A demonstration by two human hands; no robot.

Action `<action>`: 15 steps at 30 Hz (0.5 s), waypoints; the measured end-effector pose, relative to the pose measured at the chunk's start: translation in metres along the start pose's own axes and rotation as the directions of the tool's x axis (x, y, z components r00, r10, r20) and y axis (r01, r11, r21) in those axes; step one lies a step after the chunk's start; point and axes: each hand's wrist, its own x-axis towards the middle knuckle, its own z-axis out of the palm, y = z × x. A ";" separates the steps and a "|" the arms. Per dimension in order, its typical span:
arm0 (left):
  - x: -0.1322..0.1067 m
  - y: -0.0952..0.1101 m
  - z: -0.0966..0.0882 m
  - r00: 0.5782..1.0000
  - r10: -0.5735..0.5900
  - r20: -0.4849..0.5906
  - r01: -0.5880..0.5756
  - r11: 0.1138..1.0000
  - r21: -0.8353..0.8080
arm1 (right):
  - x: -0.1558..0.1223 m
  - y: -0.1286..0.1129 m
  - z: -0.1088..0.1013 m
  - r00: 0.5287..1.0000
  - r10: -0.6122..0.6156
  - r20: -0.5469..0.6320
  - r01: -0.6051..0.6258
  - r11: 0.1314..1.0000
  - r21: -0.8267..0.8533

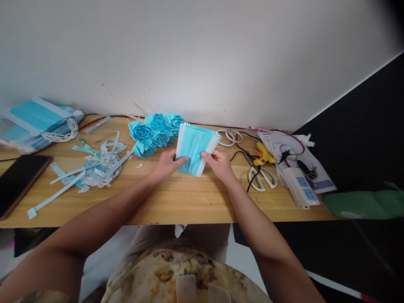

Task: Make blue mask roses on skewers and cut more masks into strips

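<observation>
A small stack of blue face masks [196, 148] with white edges is held up over the middle of the table. My left hand [168, 163] pinches its lower left side, thumb on the front. On the right side, my right hand [220, 164] grips it the same way, its thumb pressed on the blue face. The fingers behind the stack are hidden. Just left of the masks lies a bunch of blue flowers [154, 131] with thin wooden sticks, folded from a crinkled material.
Cut strips and scraps [101, 166] lie left, near a phone [23, 183] and a bagged mask pile [41, 118]. At right are a yellow glue gun [263, 155], scissors [262, 179], a power strip [301, 187], a printed sheet [320, 176] and a green bottle [362, 205].
</observation>
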 end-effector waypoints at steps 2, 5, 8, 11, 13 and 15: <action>-0.002 0.002 -0.001 0.999 -0.016 0.036 0.017 1.000 -0.012 | 0.000 0.001 0.000 0.999 0.031 0.010 -0.032 0.998 0.048; -0.002 0.003 -0.001 0.997 -0.029 0.069 0.029 1.000 -0.001 | 0.001 0.002 0.001 0.997 0.073 -0.013 -0.071 0.988 0.135; -0.002 0.000 -0.001 0.995 -0.031 0.100 0.028 0.999 0.031 | 0.002 0.001 0.000 0.992 0.107 -0.064 -0.093 0.978 0.186; -0.002 -0.002 0.000 0.993 -0.025 0.117 0.022 0.999 0.030 | 0.003 0.000 -0.001 0.988 0.129 -0.084 -0.112 0.976 0.186; -0.002 -0.002 0.001 0.993 -0.009 0.119 0.007 1.000 0.018 | 0.003 -0.001 -0.002 0.986 0.141 -0.088 -0.123 0.975 0.188; -0.001 -0.003 0.001 0.993 0.014 0.115 -0.015 1.000 0.004 | 0.003 -0.002 -0.002 0.987 0.144 -0.070 -0.127 0.971 0.202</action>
